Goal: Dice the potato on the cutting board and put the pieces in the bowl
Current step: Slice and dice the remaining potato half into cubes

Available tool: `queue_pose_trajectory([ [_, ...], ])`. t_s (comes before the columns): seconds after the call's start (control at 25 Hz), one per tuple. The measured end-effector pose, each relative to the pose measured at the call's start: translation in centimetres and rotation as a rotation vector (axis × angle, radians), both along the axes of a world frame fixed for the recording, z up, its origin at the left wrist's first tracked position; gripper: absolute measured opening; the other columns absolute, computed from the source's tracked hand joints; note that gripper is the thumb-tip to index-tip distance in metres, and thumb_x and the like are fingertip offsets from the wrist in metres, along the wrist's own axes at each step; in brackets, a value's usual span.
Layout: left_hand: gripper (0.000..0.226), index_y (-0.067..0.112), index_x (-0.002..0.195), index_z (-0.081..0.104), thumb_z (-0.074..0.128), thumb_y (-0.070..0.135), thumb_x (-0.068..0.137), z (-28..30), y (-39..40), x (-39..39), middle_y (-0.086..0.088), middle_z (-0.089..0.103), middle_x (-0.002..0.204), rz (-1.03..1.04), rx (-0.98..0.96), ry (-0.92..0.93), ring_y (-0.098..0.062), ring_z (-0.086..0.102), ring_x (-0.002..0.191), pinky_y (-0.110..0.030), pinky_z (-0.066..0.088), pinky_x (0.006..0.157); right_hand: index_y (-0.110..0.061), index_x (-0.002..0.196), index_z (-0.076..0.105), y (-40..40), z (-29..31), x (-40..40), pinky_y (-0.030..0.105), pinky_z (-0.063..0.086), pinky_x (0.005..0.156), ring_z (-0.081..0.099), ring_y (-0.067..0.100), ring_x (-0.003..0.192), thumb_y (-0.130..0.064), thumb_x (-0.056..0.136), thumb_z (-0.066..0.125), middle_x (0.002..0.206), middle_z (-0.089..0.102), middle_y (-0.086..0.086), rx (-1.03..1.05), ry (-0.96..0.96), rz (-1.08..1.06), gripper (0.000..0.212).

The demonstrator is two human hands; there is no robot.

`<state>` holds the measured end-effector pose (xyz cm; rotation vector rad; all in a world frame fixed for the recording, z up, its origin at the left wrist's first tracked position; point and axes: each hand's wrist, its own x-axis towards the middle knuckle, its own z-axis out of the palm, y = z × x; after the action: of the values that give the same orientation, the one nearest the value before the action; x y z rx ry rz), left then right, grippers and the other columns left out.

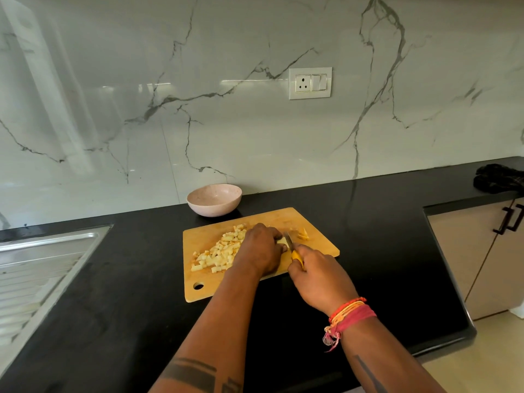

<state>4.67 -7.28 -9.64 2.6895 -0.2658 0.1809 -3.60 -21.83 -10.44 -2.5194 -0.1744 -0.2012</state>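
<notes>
Head view: left hand point(262, 248) grips the potato point(282, 241), right hand point(317, 275) clamps the knife point(289, 241); fingertips sit close, a slip could nick them.

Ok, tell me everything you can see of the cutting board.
The board is a pale wooden rectangle with rounded corners and a hanging hole at its near left corner. It lies flat on the black counter, turned slightly askew, just in front of the bowl. Diced potato is heaped on its left half; a few slices lie at the far right. The left hand rests on it, and the right hand holds a knife over it.
</notes>
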Motion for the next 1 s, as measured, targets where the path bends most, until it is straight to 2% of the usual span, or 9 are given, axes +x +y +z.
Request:
queue_pose_trajectory([
  [0.4,0.035,0.025,0.131,0.068,0.068,0.030,0.097,0.1,-0.1,0.0,-0.001,0.061,0.125,0.007,-0.017,-0.029,-0.020,0.058,0.114,-0.029,0.047,0.096,-0.033,0.157,0.040,0.1,0.0,0.1,0.025,0.034,0.050,0.055,0.009,0.065,-0.038,0.106,0.042,0.081,0.060,-0.009,-0.112,-0.023,0.034,0.051],
  [0.6,0.031,0.025,0.129,0.070,0.067,0.029,0.097,0.1,-0.2,0.1,-0.002,0.061,0.126,0.023,-0.011,-0.035,-0.020,0.059,0.113,-0.029,0.048,0.096,-0.029,0.154,0.045,0.6,0.6,1.0,0.030,0.044,0.061,0.059,0.016,0.076,-0.037,0.104,0.044,0.088,0.060,-0.005,-0.142,0.021,0.049,0.050],
  [0.76,0.033,0.024,0.128,0.070,0.070,0.031,0.095,-0.1,-0.4,-0.1,-0.001,0.060,0.130,0.065,-0.051,-0.038,-0.020,0.058,0.118,-0.031,0.047,0.101,-0.030,0.155,0.041,0.0,0.0,-1.2,0.028,0.038,0.054,0.055,0.010,0.068,-0.038,0.104,0.044,0.080,0.059,-0.008,-0.189,0.009,0.080,0.052],
  [1.0,0.035,0.024,0.128,0.070,0.071,0.033,0.094,-0.1,-0.3,-0.2,0.001,0.062,0.132,0.073,-0.058,-0.031,-0.019,0.058,0.120,-0.030,0.046,0.102,-0.034,0.158,0.037,-0.2,-0.8,-3.5,0.030,0.043,0.053,0.058,0.009,0.066,-0.040,0.102,0.042,0.077,0.062,-0.008,-0.162,-0.083,0.031,0.056],
])
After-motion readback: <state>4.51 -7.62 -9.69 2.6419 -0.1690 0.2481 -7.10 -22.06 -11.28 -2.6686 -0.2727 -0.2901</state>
